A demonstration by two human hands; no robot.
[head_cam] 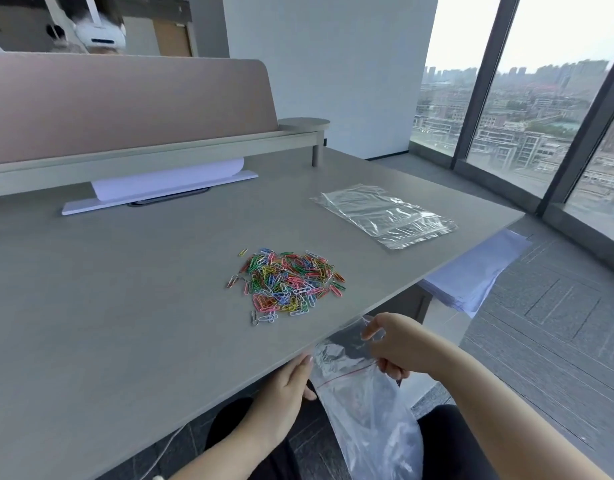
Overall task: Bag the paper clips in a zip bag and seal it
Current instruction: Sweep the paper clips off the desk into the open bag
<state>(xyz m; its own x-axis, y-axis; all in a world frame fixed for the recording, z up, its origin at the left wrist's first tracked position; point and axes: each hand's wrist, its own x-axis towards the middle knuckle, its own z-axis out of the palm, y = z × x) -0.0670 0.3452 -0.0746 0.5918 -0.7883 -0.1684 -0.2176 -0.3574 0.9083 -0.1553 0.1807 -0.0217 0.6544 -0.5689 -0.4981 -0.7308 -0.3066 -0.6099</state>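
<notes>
A pile of coloured paper clips [286,284] lies on the grey desk [125,306], a little in from its near edge. Just off that edge, both hands hold a clear zip bag [364,400] with a red seal line near its top. My left hand [291,382] pinches the bag's left side by the mouth. My right hand [392,344] grips the right side of the mouth, with fingers on the upper lip. The bag hangs down over my lap, and I cannot tell whether anything is in it.
A stack of spare clear bags [385,214] lies at the desk's right side. White paper [167,183] rests under the raised shelf [153,157] at the back. More white sheets [478,271] sit below the desk's right edge. Windows stand to the right.
</notes>
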